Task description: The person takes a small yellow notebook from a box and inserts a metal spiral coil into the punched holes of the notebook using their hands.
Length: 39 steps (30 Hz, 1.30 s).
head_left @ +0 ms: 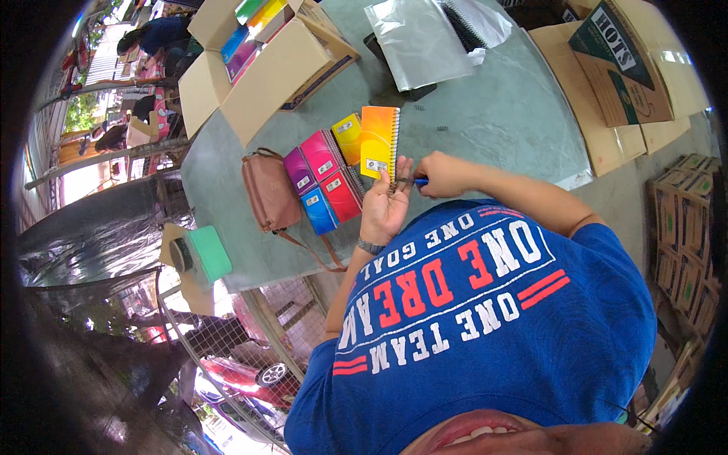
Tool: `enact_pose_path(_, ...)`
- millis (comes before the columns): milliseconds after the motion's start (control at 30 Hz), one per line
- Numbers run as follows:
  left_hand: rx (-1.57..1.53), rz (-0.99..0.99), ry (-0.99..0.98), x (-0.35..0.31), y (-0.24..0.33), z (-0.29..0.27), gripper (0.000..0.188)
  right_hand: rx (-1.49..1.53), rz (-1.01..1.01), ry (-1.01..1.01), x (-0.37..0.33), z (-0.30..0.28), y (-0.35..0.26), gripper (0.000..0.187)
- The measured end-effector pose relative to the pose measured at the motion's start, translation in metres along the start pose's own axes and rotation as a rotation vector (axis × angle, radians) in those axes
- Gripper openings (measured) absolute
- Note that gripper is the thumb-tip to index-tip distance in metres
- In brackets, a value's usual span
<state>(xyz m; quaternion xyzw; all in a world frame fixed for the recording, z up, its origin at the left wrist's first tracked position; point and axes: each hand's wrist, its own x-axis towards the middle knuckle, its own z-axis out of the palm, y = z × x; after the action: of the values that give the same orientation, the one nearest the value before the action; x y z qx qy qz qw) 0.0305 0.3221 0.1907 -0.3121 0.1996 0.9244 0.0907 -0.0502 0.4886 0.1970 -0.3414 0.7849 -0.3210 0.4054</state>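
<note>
My left hand (385, 206), palm up, grips the lower end of an orange-yellow spiral notebook (377, 133), with the thumb on its cover. The notebook's wire coil runs along its right edge. My right hand (446, 174) is closed around a small tool with a blue handle (421, 182), at the coil's lower end; its tip is too small to make out. Left of the held notebook lie several others on the grey-green table (227, 262): a yellow notebook (346, 130), a magenta notebook (317, 145), a purple notebook (296, 168), a red notebook (341, 199) and a blue notebook (318, 214).
A brown pouch with a strap (267, 189) sits left of the notebooks. Beyond it stands an open carton (265, 76) with colourful notebooks inside. Clear plastic sheets (421, 53) lie at the back. Cardboard boxes (622, 68) stand at the right; stacked cartons (682, 235) are on the floor.
</note>
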Motion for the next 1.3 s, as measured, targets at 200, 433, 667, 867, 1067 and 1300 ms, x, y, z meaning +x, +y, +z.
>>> enact_pose_path(200, 0.091, 0.052, -0.113, 0.006, 0.0, -0.003, 0.036, 0.357, 0.026, -0.216, 0.005, -0.011, 0.018, 0.028)
enact_pose_path(433, 0.333, -0.077, -0.046, 0.022, 0.005, -0.021, 0.035, 1.013, 0.136, 0.545, 0.014, -0.02, 0.061, 0.04)
enact_pose_path(667, 0.821, -0.413, -0.002, 0.095, -0.005, -0.039, 0.023, 0.862, 0.234, 0.887, 0.018, -0.005, 0.104, 0.032)
enact_pose_path(867, 1.245, 0.086, 0.179, 0.167, -0.018, -0.033, 0.03, 0.589, 0.265, 1.026, 0.005, -0.026, 0.109, 0.026)
enact_pose_path(1067, 2.098, 0.831, -0.081, 0.114, -0.035, 0.033, 0.058, 0.921, 0.32, 0.99, 0.0, -0.027, 0.106, 0.025)
enact_pose_path(1300, 2.168, 0.736, -0.112, 0.104, 0.002, 0.004, 0.045, 1.475, 0.156, 0.559, 0.016, -0.016, 0.089, 0.028)
